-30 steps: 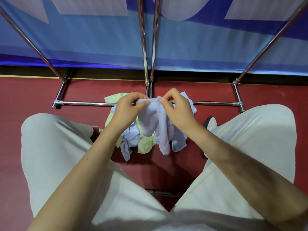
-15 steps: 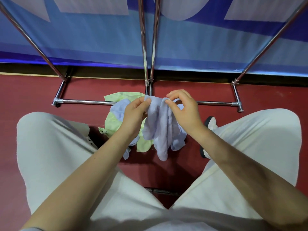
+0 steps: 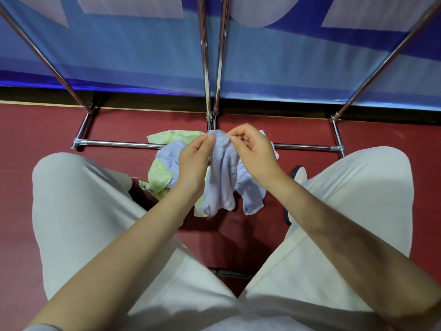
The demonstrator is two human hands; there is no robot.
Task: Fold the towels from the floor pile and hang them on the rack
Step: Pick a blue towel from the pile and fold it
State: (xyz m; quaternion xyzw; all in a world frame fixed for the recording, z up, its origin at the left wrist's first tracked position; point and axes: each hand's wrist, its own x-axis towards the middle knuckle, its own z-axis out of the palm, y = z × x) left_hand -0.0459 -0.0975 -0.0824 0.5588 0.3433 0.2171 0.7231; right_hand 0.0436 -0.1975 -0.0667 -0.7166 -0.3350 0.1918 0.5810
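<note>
A pale blue towel (image 3: 224, 180) hangs bunched between my two hands above the floor. My left hand (image 3: 194, 163) pinches its top edge from the left. My right hand (image 3: 253, 151) pinches the same edge from the right, fingertips close to the left hand's. Below them lies the floor pile: a light green towel (image 3: 160, 175) and another pale blue towel (image 3: 170, 154). The chrome rack (image 3: 119, 145) stands just beyond, its low crossbar on the floor and its poles rising out of frame.
My knees in cream trousers (image 3: 78, 211) flank the pile on both sides. A shoe (image 3: 297, 173) shows by my right knee. The floor (image 3: 35, 130) is dark red. A blue banner wall (image 3: 143, 63) stands behind the rack.
My hands have drawn closer together along the towel's top edge and risen slightly. The towel hangs narrower and more bunched than a second ago.
</note>
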